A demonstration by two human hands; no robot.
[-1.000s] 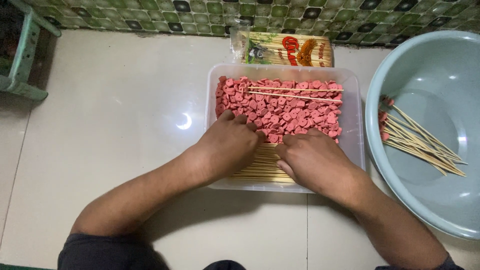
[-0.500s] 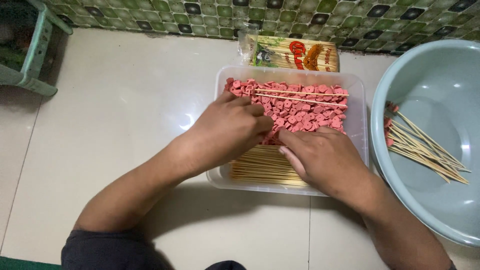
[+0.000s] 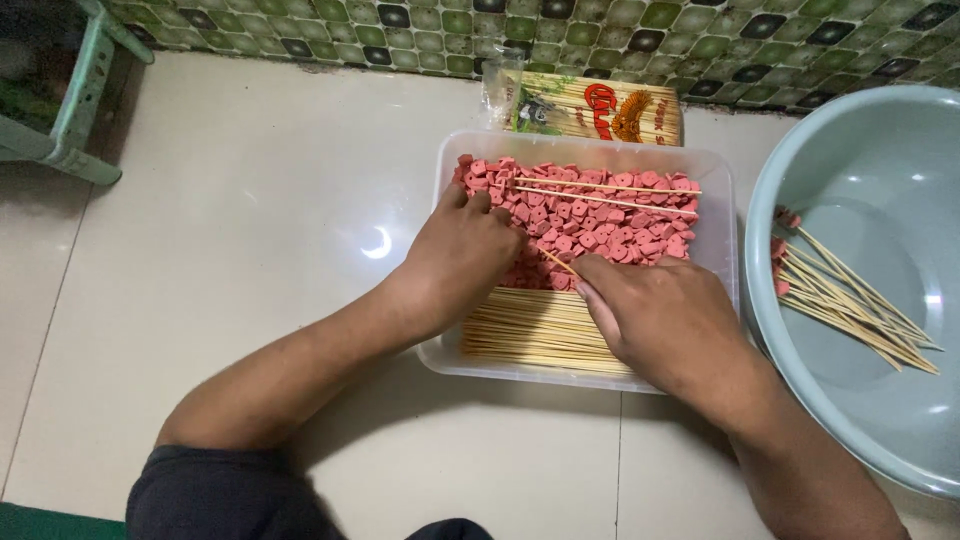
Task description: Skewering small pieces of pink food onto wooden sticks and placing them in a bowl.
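A clear plastic tub [image 3: 722,215] on the floor holds a heap of small pink sausage pieces [image 3: 610,225] at its far side and a bundle of bamboo skewers [image 3: 530,330] at its near side. My left hand [image 3: 465,255] rests palm down on the pieces at the left of the heap. My right hand [image 3: 665,320] lies over the skewer bundle and pinches one thin skewer [image 3: 556,262] that points up-left toward my left hand. Two loose skewers [image 3: 600,193] lie across the top of the heap.
A large pale blue basin [image 3: 870,200] at the right holds several skewers with pieces threaded on them [image 3: 850,300]. A packet of bamboo skewers [image 3: 590,110] lies behind the tub by the tiled wall. A green stool [image 3: 70,110] stands at the far left.
My left hand has slid from the skewer bundle up onto the pink pieces. My right hand has picked up a single skewer.
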